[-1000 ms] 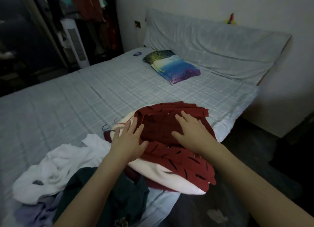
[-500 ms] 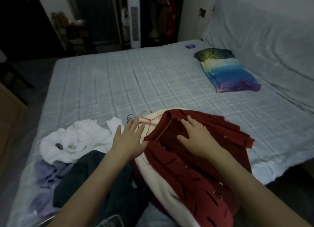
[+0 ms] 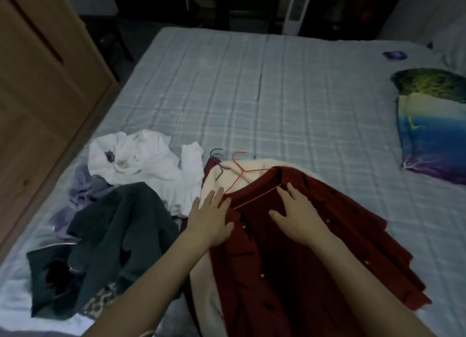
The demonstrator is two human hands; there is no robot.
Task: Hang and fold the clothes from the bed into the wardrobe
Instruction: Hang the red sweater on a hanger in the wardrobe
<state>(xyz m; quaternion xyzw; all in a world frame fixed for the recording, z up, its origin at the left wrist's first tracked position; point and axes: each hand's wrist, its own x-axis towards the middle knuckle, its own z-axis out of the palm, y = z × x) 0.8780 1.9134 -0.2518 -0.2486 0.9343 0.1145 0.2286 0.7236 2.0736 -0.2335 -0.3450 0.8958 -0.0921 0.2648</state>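
Observation:
A dark red shirt (image 3: 315,256) on a red wire hanger (image 3: 242,175) lies across a cream garment (image 3: 239,170) at the near side of the bed (image 3: 277,97). My left hand (image 3: 210,218) rests flat, fingers straight, on the shirt's left shoulder and the cream cloth. My right hand (image 3: 297,213) lies flat on the red shirt just below its collar. More hanger hooks (image 3: 217,153) stick out beyond the cream garment. A white garment (image 3: 141,160), a dark green one (image 3: 118,230) and a lilac one (image 3: 80,193) lie heaped to the left.
A wooden wardrobe door (image 3: 37,97) stands along the bed's left side. A colourful pillow (image 3: 433,124) lies at the right, a small purple object (image 3: 394,55) beyond it. A white tower appliance (image 3: 293,8) stands past the bed's far end.
My view has swung left, bringing the wardrobe door in and pushing the pillow to the right edge. Both hands stay flat on the red shirt; the hanger now shows at its collar.

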